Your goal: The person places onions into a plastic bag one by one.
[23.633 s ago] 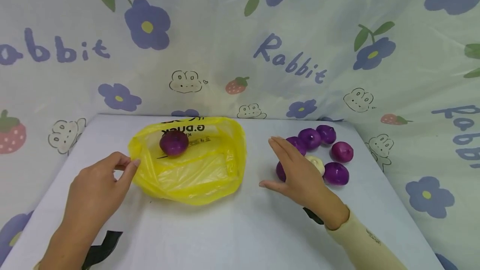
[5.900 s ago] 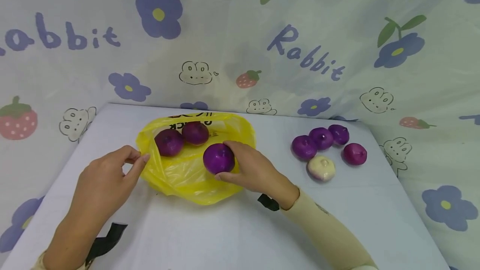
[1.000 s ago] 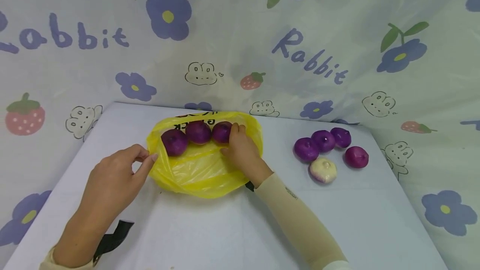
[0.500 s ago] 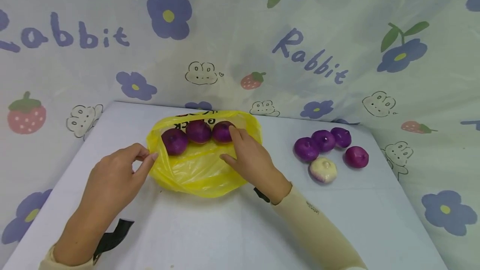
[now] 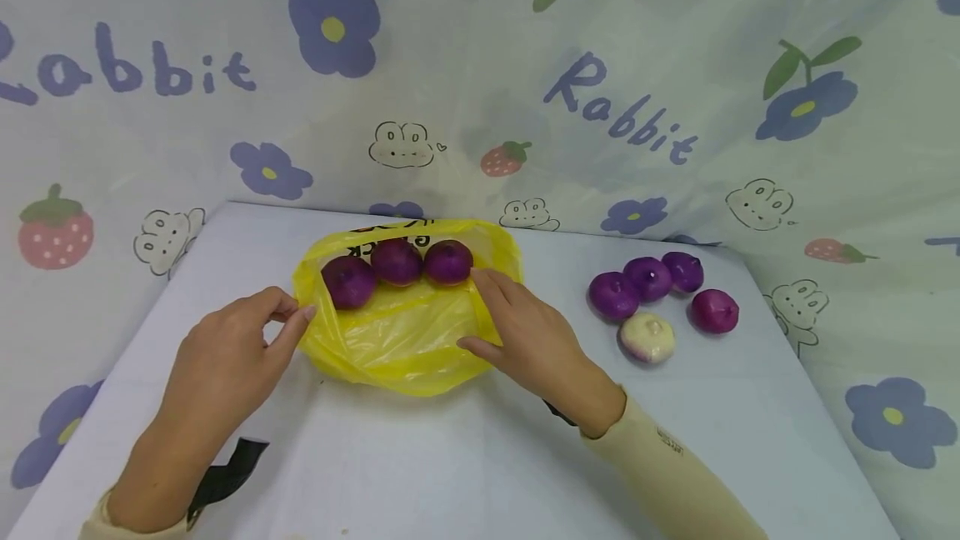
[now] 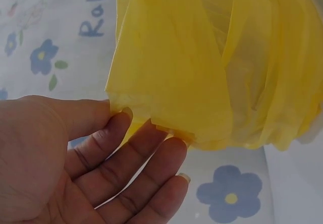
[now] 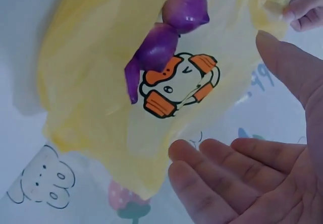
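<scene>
My left hand (image 5: 236, 357) pinches the left rim of a yellow plastic bag (image 5: 405, 357) between thumb and forefinger. In the left wrist view, the thumb and fingertips meet on the corner of the bag (image 6: 171, 62). Three purple onions lie in a row along the back inside the bag: a left onion (image 5: 349, 282), a middle onion (image 5: 397, 262) and a right onion (image 5: 448, 262). My right hand (image 5: 536, 340) holds nothing; its fingers are extended and its thumb is apart, over the bag's right rim. The right wrist view shows its bare palm (image 7: 272, 183).
At the right of the white table (image 5: 420, 473), several purple onions (image 5: 613, 296) sit in a group. A pale, whitish onion (image 5: 647, 338) is in front of them, and a redder onion (image 5: 714, 312) stands a little apart. A patterned cloth (image 5: 450, 65) rises behind the table.
Over the last second my right hand has let go of the third onion in the bag and drawn back toward the right and front. My left hand has kept its pinch on the rim.
</scene>
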The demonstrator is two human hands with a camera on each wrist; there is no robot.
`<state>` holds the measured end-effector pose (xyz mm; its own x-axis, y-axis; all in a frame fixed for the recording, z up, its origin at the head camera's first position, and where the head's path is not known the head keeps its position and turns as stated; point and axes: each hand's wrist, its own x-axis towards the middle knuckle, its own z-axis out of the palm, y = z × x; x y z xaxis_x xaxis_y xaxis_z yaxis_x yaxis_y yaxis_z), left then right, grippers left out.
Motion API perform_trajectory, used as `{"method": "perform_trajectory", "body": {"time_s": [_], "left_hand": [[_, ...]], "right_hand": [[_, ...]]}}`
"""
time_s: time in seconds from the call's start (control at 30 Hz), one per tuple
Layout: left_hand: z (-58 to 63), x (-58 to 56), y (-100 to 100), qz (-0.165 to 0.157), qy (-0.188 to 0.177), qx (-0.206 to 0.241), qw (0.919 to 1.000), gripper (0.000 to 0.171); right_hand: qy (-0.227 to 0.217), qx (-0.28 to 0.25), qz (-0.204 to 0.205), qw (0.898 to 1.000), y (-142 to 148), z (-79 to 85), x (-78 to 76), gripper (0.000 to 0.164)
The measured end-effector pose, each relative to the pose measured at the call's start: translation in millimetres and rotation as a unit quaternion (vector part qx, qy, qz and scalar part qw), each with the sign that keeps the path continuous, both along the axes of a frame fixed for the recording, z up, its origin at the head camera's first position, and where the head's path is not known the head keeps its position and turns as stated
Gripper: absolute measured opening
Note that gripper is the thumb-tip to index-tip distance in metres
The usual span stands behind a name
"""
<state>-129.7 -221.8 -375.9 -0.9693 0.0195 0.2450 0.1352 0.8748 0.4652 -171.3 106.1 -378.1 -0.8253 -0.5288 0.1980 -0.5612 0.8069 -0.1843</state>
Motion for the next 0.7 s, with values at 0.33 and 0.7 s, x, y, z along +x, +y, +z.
{"method": "perform_trajectory", "body": {"time_s": [0.33,0.7], "left_hand": [[1.7,-0.6,-0.6,-0.009,0.008,-0.002,0.9999,0.013],[0.0,0.2,-0.3,-0.001,-0.003,0.000,1.0000,0.018]], "right_hand": [[0.095,-0.033,0.075,0.992,37.0,-21.8,17.5,0.086],[0.153,-0.092,0.100,0.979,80.6,-33.1,24.2,0.072]]}}
